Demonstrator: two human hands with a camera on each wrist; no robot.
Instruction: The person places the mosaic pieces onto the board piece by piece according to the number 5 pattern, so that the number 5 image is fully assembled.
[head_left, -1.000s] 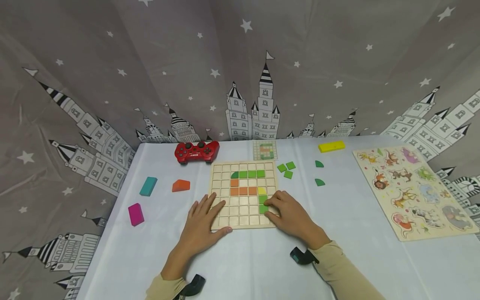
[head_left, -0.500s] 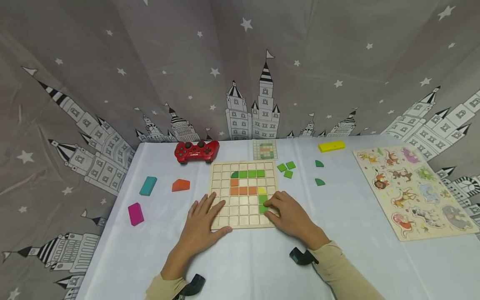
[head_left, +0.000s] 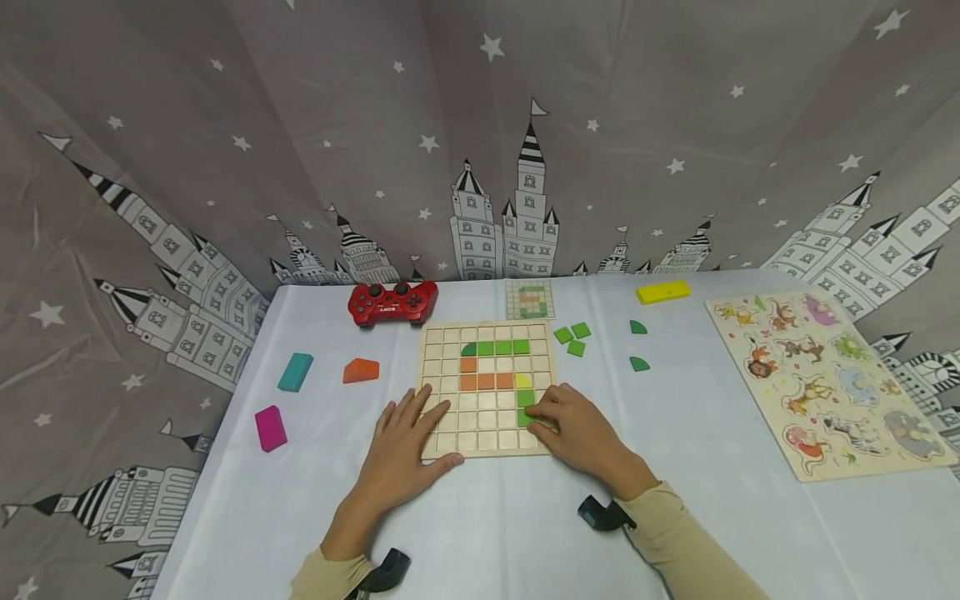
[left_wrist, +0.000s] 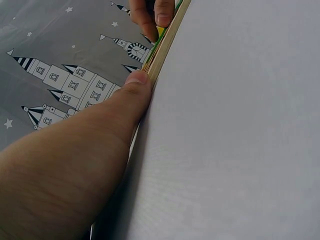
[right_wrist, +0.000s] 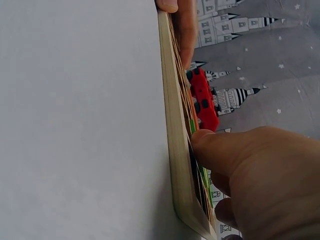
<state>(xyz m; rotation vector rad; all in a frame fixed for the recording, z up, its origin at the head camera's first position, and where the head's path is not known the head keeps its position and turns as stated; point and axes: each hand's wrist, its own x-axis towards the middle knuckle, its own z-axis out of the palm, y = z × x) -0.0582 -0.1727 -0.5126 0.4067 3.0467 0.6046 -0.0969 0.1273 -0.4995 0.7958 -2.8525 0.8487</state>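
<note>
A wooden grid board lies on the table with tiles set in its cells. My left hand rests on its lower left corner, fingers spread, thumb along the front edge. At the right side, my right hand has its bent index finger and thumb pinched on a green square tile. Another green tile and a yellow tile sit above it. Orange tiles form a row to the left, and green tiles run along an upper row. In the right wrist view, the thumb touches the board's tiled side.
Loose green squares and two green quarter-circles lie right of the board. A patterned card and red game controller are behind. Teal, magenta, orange and yellow blocks lie around; an animal puzzle is far right.
Both hands keep almost the same places on the board. The right fingertips shift very slightly over the green tile; the tiles look unchanged.
</note>
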